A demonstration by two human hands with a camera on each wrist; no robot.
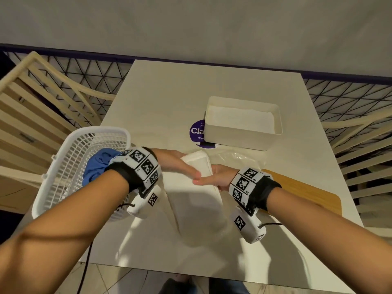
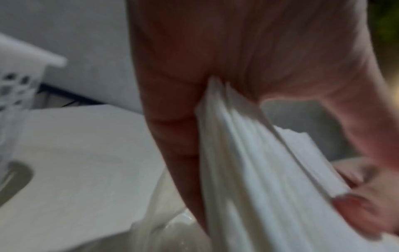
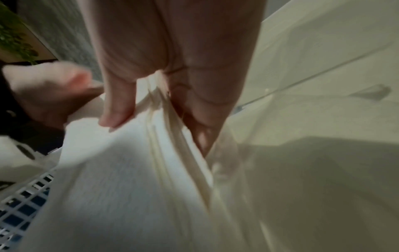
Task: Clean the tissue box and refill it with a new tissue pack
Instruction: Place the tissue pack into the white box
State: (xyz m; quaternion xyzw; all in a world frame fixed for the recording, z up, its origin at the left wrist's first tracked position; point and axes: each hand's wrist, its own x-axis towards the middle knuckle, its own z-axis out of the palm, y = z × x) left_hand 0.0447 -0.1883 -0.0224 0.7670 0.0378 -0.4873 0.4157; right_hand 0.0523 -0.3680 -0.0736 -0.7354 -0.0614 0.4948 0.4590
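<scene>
A stack of white tissues [image 1: 198,164] hangs on edge above the table's middle, its lower part blurred. My left hand [image 1: 186,169] clamps it from the left, and my right hand [image 1: 209,179] grips it from the right, fingertips meeting at the near side. In the left wrist view the tissue stack [image 2: 259,170] sits wedged between thumb and fingers. In the right wrist view my thumb [image 3: 116,109] presses the tissue stack [image 3: 134,170]. The white tissue box [image 1: 214,132] stands open and lidless at the far right, something flat and white inside.
A crumpled clear plastic wrapper [image 1: 241,157] lies just behind my hands. A wooden lid [image 1: 305,187] lies flat at the right edge. A white mesh basket [image 1: 70,153] with a blue cloth [image 1: 97,166] stands at the left edge. Slatted chairs flank the table [image 1: 169,98].
</scene>
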